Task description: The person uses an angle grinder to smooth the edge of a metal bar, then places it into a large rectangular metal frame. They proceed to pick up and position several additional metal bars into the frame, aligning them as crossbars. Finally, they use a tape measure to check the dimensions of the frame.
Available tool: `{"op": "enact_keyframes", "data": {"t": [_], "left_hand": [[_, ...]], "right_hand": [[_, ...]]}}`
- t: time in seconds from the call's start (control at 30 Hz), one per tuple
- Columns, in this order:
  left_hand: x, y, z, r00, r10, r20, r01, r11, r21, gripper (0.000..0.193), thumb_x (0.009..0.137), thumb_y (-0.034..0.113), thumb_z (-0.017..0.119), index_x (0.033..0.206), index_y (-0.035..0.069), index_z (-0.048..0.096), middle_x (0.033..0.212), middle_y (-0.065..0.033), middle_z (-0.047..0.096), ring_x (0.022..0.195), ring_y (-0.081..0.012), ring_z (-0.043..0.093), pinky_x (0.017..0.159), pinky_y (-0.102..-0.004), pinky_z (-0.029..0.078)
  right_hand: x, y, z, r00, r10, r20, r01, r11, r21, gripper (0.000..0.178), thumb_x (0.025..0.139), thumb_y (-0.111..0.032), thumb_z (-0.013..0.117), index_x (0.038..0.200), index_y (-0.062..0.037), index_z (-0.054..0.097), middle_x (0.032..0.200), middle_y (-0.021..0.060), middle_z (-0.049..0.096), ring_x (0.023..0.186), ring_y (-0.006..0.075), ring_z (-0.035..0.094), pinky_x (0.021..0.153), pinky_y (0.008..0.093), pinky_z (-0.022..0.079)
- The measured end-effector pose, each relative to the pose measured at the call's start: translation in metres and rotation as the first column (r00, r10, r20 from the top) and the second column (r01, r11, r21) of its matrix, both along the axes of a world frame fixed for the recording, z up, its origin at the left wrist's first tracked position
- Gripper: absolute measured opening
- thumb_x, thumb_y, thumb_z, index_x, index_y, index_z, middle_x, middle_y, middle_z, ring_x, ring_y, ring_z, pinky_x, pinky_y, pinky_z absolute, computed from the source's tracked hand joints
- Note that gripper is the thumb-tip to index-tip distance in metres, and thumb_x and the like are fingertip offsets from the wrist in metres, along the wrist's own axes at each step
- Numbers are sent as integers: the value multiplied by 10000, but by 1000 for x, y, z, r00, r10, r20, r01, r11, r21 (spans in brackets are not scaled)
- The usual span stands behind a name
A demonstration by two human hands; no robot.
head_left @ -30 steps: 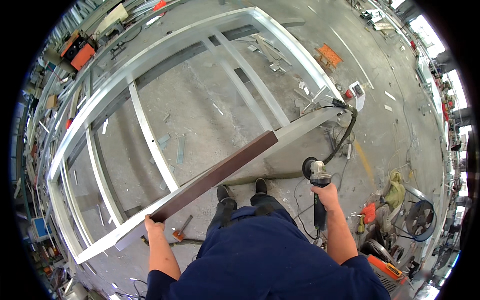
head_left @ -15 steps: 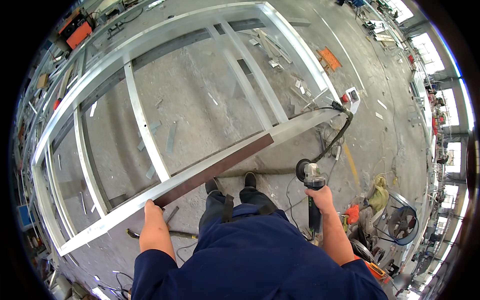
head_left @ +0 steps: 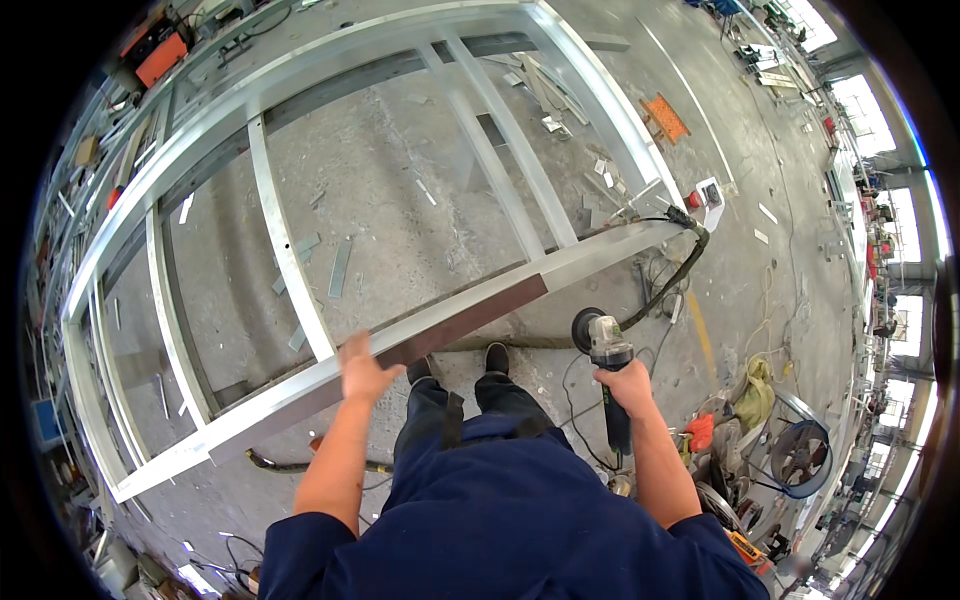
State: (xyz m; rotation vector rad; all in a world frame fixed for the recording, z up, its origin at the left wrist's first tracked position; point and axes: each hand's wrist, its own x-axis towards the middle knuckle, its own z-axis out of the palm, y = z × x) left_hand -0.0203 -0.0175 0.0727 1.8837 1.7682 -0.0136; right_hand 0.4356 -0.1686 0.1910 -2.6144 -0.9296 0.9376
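Observation:
A large silver metal frame [head_left: 590, 253] with several crossbars stretches across the view in front of me. The side of its near beam has a dark brown stretch [head_left: 475, 318]. Over that near beam is my left hand [head_left: 365, 372], slightly blurred, fingers extended and nothing seen in them; whether it touches the metal I cannot tell. My right hand [head_left: 625, 385] is wrapped around an angle grinder [head_left: 610, 343], held upright to the right of my body. The grinder's dark disc [head_left: 585, 328] is at its upper left, apart from the frame.
A thick dark cable [head_left: 672, 275] hangs off the frame's right corner. To the right stand a round fan [head_left: 803, 455] and a green cloth [head_left: 755, 388]. Metal offcuts [head_left: 340, 266] lie on the floor inside the frame. Further off is an orange rack [head_left: 665, 117].
My left hand has moved right along the near beam, its fingers now stretched out. The grinder in my right hand has shifted slightly left and up.

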Motion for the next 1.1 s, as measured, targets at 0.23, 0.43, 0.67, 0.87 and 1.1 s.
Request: {"op": "enact_keyframes", "data": {"t": [0.23,0.43,0.67,0.87,1.1], "left_hand": [[120,13,-36,961,-263,-88,242,950,-195,818,849,429,728,1491,121,326,1558,-114,319,1469,-347,249,1200,-582,169],[133,14,-33,946,-285,-152,247,941,-230,722,893,416,679,1466,124,352,1576,-112,273,1495,-359,173,1201,-617,101],[137,11,-45,913,-317,-256,260,937,-232,668,897,294,693,1448,118,360,1594,-121,210,1497,-394,146,1200,-626,87],[138,11,-48,920,-300,-251,248,944,-219,655,903,292,688,1435,117,349,1599,-137,197,1491,-410,153,1197,-631,93],[137,10,-45,922,-305,-239,255,942,-220,647,906,298,686,1423,116,341,1601,-157,184,1487,-413,163,1192,-635,111]], "right_hand": [[2,68,-22,986,164,-35,-164,986,4,404,636,-303,782,843,34,702,777,225,695,788,377,698,731,430,534],[16,113,-48,969,229,-95,-240,961,-136,439,638,-311,768,884,46,701,859,263,697,860,403,693,785,439,544],[31,131,-76,939,321,-121,-332,940,-83,445,646,-315,763,886,55,697,885,270,699,891,412,688,805,443,546],[56,99,-72,936,303,-180,-335,923,-187,497,628,-340,780,922,53,704,922,271,701,916,403,688,818,434,547],[80,24,-44,985,146,-94,-166,950,-265,443,605,-327,785,852,33,714,837,241,706,838,385,699,770,428,547]]}}
